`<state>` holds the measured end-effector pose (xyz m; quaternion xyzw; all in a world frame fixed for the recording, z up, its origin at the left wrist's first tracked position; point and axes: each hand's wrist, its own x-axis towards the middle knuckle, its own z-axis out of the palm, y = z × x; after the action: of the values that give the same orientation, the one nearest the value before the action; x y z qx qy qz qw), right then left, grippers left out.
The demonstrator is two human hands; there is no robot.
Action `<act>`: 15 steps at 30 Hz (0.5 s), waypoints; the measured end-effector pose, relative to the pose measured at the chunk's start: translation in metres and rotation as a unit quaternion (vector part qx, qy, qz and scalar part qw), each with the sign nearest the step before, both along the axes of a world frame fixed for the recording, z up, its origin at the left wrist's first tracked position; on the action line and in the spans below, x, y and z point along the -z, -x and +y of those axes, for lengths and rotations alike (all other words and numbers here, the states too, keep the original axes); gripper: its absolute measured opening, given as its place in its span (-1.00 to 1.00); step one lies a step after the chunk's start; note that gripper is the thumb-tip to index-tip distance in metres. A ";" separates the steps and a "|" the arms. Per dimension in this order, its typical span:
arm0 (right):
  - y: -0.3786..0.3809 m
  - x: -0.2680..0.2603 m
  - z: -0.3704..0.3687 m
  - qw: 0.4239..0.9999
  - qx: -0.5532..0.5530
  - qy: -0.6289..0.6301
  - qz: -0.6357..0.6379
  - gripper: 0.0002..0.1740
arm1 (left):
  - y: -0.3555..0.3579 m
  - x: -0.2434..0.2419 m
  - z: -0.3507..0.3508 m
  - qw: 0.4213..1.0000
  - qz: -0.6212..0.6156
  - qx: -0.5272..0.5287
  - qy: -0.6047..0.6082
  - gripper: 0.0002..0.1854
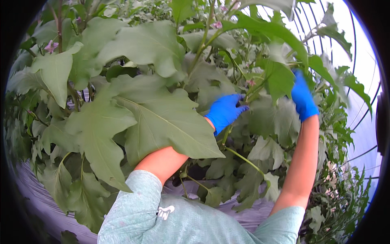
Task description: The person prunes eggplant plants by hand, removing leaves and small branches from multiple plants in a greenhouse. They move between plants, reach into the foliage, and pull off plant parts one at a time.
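Both my hands wear blue gloves and reach into a dense eggplant plant. My left hand [227, 111] is at the middle, its thumb and forefinger apart at the tips, beside a green stem [253, 88]. Whether the fingers grip that stem is not clear. A broad eggplant leaf [164, 119] lies across my left forearm and hides part of it. My right hand [303, 97] is raised at the right and blurred, close to a bright green leaf [278, 80]. Its fingertips are partly hidden by foliage, so any hold is unclear.
Pink-purple eggplant flowers [51, 46] show among the leaves. Large leaves [143, 45] crowd the left and top. Below the plants lies greyish plastic sheeting [51, 201]. Curved greenhouse ribs [353, 55] and a pale film wall [362, 122] stand at the right.
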<state>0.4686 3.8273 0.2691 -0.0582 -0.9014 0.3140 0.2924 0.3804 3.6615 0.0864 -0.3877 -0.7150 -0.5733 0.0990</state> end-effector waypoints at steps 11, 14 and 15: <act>-0.067 0.048 -0.106 0.854 -0.298 -0.247 -0.349 -0.75 | -0.051 -0.032 -0.107 0.992 0.082 -0.002 -0.096 -0.56; -0.061 0.059 -0.157 0.837 -0.300 -0.392 -0.235 -0.63 | -0.078 -0.039 -0.164 0.984 0.057 0.018 -0.167 -0.57; -0.055 0.058 -0.170 0.835 -0.333 -0.396 -0.190 -0.60 | -0.084 -0.040 -0.185 0.978 0.012 0.040 -0.205 -0.55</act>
<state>0.5234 3.6572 0.2115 0.3071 -0.9516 -0.0082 -0.0087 0.4647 3.4770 0.1260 -0.3946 -0.5645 -0.7066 0.1619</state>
